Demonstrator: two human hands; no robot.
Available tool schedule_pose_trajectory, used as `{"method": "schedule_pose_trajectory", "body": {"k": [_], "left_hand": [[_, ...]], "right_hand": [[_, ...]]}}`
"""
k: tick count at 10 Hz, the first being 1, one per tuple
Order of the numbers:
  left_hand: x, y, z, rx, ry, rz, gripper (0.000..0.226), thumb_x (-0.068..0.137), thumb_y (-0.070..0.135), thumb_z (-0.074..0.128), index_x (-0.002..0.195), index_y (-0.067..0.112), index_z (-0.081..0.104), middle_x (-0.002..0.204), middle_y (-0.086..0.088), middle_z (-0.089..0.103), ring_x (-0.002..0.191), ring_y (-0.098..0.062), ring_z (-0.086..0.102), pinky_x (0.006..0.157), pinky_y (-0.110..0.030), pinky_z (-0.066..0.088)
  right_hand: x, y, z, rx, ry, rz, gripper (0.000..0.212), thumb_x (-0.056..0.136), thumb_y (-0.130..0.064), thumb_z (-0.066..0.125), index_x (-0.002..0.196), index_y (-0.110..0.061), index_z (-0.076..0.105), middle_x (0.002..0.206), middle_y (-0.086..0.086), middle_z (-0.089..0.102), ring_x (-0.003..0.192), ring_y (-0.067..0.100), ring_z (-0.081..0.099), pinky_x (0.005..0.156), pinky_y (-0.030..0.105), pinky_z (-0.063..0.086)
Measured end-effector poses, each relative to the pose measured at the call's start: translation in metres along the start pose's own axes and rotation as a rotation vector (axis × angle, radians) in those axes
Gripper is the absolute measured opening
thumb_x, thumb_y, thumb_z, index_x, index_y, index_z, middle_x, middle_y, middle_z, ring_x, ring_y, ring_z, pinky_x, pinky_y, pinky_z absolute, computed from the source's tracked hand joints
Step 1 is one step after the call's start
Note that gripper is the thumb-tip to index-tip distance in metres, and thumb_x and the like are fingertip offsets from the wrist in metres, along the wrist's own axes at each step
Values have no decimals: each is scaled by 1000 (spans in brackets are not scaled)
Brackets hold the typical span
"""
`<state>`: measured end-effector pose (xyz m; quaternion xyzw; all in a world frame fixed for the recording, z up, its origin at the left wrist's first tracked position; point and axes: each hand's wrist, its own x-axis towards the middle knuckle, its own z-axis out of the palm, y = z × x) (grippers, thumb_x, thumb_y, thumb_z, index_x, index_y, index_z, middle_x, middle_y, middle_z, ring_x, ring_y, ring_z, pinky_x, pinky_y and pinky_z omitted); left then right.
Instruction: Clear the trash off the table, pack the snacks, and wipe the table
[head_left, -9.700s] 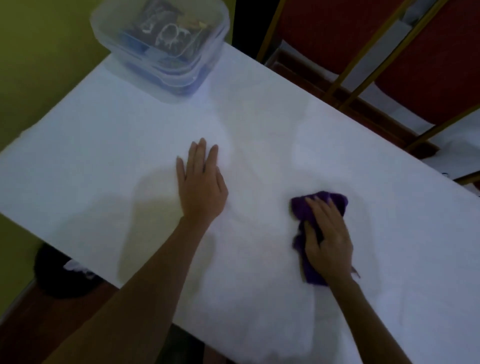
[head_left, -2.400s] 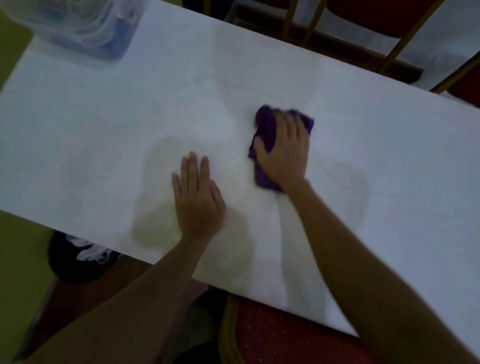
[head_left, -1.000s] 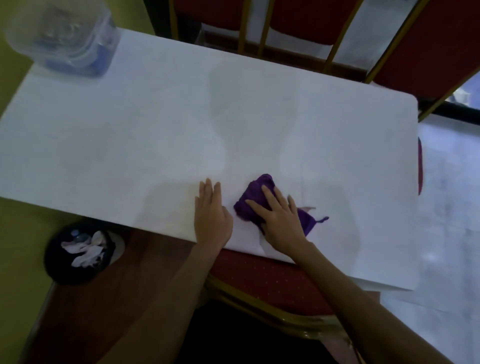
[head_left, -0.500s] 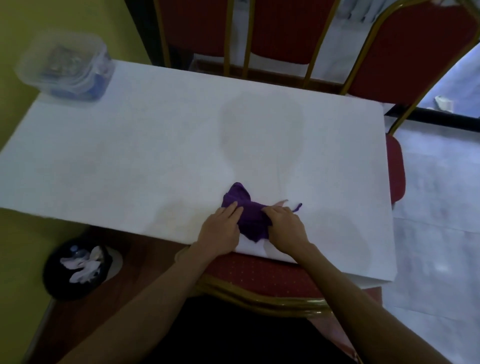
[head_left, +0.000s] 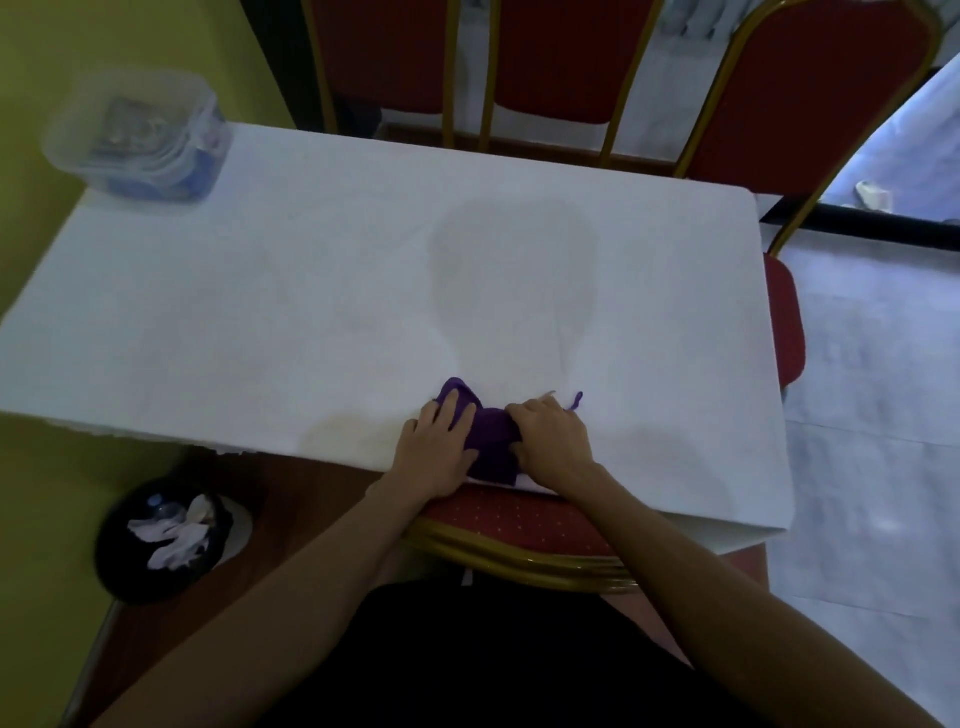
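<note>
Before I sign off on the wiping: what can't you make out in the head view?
Head view:
purple cloth: ends hidden under left hand and right hand; left's grip unclear.
clear container: blurred, contents unreadable.
bin: blurred, pale scraps unidentifiable.

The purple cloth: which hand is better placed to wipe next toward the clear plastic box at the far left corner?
Left, probably. Both hands are on the purple cloth, but the left hand lies on the side toward the clear plastic box; the right hand would cross over.
</note>
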<state>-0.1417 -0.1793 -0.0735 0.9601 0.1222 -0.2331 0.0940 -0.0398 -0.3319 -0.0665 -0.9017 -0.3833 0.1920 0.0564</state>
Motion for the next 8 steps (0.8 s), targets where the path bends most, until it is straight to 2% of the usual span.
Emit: {"method": "schedule_pose_trajectory", "body": {"k": [2, 3, 4, 5, 6, 7, 8], "left_hand": [[9, -4, -1, -64, 97, -44, 71, 100, 48, 42, 156, 15, 15, 165, -9, 11, 144, -32, 22, 108, -46, 34], [9, -6, 3, -78, 77, -37, 75, 97, 49, 46, 156, 15, 14, 165, -9, 10, 144, -33, 22, 107, -48, 35], [10, -10, 5, -59, 87, -19, 78, 97, 50, 47, 157, 15, 12, 165, -9, 9, 144, -33, 22, 106, -48, 37], [11, -7, 6, -51, 86, -12, 79, 96, 50, 48, 156, 14, 12, 164, -10, 10, 143, -34, 22, 106, -47, 38], [9, -7, 2, -56, 86, -24, 79, 96, 50, 49, 156, 14, 12, 165, -10, 9, 143, -33, 22, 106, -47, 38], [6, -6, 1, -56, 45, -39, 79, 95, 50, 50, 156, 14, 13, 165, -8, 9, 143, -33, 22, 105, -48, 37], [15, 3, -24, -116, -81, -90, 70, 95, 52, 48, 151, 17, 26, 161, -8, 18, 140, -35, 24, 106, -53, 33]], "right_hand": [[8, -12, 1, -21, 61, 66, 31, 85, -10, 61, 115, -15, 62, 114, 2, 66, 109, 23, 59, 84, 33, 46], [11, -13, 4, -14, 5, 72, 39, 85, -12, 61, 124, -15, 58, 123, 3, 63, 114, 24, 58, 88, 36, 49], [4, -12, 15, 45, -28, 99, 58, 86, -20, 61, 141, -13, 46, 140, 5, 52, 129, 25, 49, 101, 41, 48], [-3, -9, 24, 24, -155, 121, 85, 86, -32, 66, 156, -14, 21, 160, 5, 27, 148, 25, 25, 114, 50, 36], [-1, -8, 20, 16, -213, 123, 88, 87, -34, 64, 158, -15, 14, 163, 3, 19, 150, 24, 19, 115, 50, 34], [0, -9, 13, 21, -171, 106, 81, 89, -32, 60, 156, -15, 18, 161, 3, 23, 147, 24, 23, 113, 51, 36], [4, -5, 11, 98, -151, 103, 65, 90, -27, 57, 150, -17, 33, 153, 2, 35, 140, 26, 32, 105, 52, 43]]}}
